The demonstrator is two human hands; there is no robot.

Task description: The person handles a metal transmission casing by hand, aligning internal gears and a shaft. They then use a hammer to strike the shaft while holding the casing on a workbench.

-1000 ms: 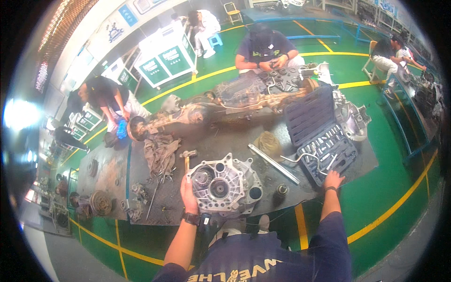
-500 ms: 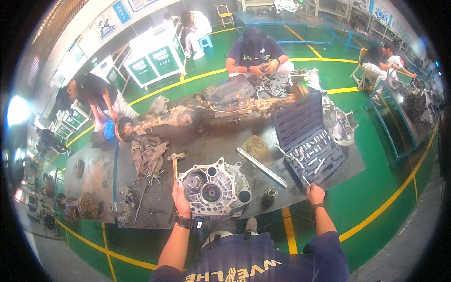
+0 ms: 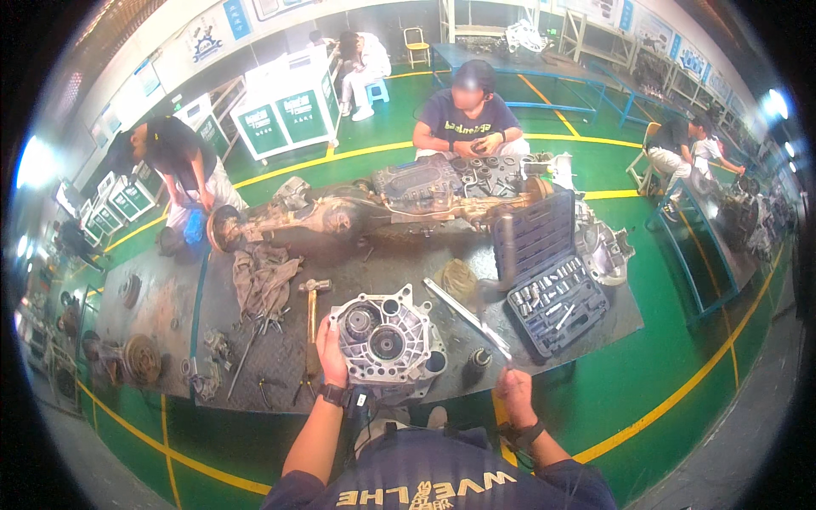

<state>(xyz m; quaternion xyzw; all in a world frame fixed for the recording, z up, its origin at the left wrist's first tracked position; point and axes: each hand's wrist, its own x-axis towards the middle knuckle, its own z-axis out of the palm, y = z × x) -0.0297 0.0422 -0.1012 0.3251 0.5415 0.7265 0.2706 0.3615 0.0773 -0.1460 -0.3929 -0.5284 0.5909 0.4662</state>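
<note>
My left hand grips the left edge of a silver gearbox housing, which stands at the near table edge with its round bores facing up. In my closed right hand is the lower end of a bent metal tool, smeared by motion; its exact kind I cannot tell. The tool rises in front of an open socket set case. Left of the housing lies a hammer with a wooden handle. A long silver bar and a small toothed part are between the housing and my right hand.
A rusty axle assembly stretches across the far side of the table. A grey rag lies at left, a brown cloth beyond the bar. One person works opposite, another at far left.
My right hand has moved left, from beside the socket case to near the toothed part, bringing the bent tool along upright. My left hand stays on the housing. My view has shifted slightly.
</note>
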